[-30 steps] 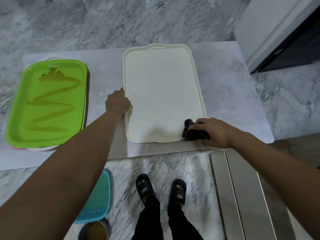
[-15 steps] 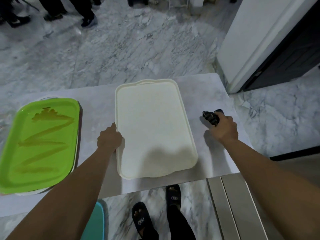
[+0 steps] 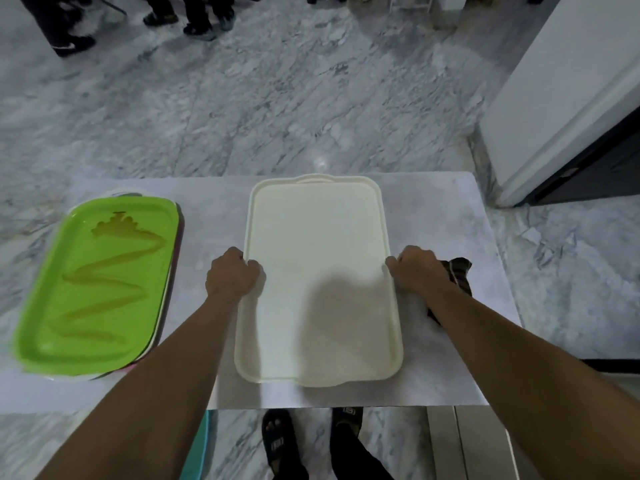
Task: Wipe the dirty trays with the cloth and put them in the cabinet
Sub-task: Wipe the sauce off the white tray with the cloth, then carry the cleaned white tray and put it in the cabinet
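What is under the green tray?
The green tray lies on other trays: a white rim and a pinkish edge peek out. Their number and their surfaces are covered.

Both bare forearms reach forward. Left grip [image 3: 231, 274] and right grip [image 3: 417, 272] curl round opposite rims of the white tray [image 3: 317, 233].

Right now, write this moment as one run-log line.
left hand: grips white tray, left edge | right hand: grips right edge | cloth: on table by right wrist | green tray: smeared, unwiped
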Demonstrator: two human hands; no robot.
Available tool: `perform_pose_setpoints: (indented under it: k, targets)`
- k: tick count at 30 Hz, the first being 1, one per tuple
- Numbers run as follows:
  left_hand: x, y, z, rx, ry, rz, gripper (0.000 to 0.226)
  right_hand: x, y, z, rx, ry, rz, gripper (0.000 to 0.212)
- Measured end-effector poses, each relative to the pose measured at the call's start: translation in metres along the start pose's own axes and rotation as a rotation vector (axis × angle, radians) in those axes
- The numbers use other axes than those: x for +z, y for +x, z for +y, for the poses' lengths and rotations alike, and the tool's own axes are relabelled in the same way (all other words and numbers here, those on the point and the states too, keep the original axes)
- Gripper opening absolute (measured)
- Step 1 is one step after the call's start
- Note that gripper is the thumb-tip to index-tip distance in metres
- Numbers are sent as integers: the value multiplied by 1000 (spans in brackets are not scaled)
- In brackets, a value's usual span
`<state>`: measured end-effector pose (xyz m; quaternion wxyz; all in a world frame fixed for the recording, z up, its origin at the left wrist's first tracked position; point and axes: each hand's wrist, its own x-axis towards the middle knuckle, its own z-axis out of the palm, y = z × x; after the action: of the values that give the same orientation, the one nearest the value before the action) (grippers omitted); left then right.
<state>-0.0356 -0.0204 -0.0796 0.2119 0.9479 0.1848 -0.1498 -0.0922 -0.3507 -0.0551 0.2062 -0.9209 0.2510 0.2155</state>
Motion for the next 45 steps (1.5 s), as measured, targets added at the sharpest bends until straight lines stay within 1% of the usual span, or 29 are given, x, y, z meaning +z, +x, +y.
perform_pose_setpoints:
  k: [1,2,5,6,9,11,16,17,22,25,27,28,30,33,36,38,40,42,43,45]
  targets:
    - [-1,3,1,-24,-11,-20,31,7,1,-5,11,53,-49,43]
    - [-1,4,0,-45,-20,-30,30,13,1,-8,13,78,-59,41]
    - [-5,2,-2,-41,-41,-13,29,22,-1,-10,16,122,-28,22]
    - [-7,1,-3,-37,-61,-9,27,21,-2,-11,21,134,-22,19]
    - [-24,-2,-2,-13,-132,-10,18,10,-9,-14,14,155,22,21]
    - [-40,-2,4,29,-155,8,19,-2,-22,-19,33,160,72,24]
    - [-85,-8,31,264,-155,11,30,-28,-82,-10,85,232,269,19]
    - [-91,-11,35,285,-162,3,30,-29,-93,-7,95,258,301,20]
    - [-124,-70,61,633,-230,-98,23,-22,-218,22,228,450,621,19]
    - [-132,-139,82,908,-284,-293,25,-6,-322,60,355,506,890,21]
    - [-134,-187,100,1043,-270,-433,23,5,-386,86,483,497,1001,15]
    - [-131,-218,108,1112,-252,-528,21,12,-425,99,545,508,1045,13]
    - [-124,-274,120,1227,-208,-669,12,24,-491,123,624,531,1113,10]
    - [-110,-372,127,1413,-125,-801,5,47,-594,157,760,536,1209,7]
    - [-98,-482,118,1588,-22,-958,11,76,-704,184,950,456,1311,11]
    - [-94,-548,106,1724,17,-998,4,96,-768,197,1062,401,1351,18]
    - [-90,-613,89,1824,50,-1051,10,118,-832,206,1183,387,1368,17]
    - [-87,-668,70,1898,94,-1136,27,139,-884,214,1266,393,1406,10]
    - [-83,-701,58,1939,111,-1189,32,150,-915,219,1313,388,1434,10]
    - [-79,-754,41,1968,117,-1275,31,164,-964,231,1376,351,1457,10]
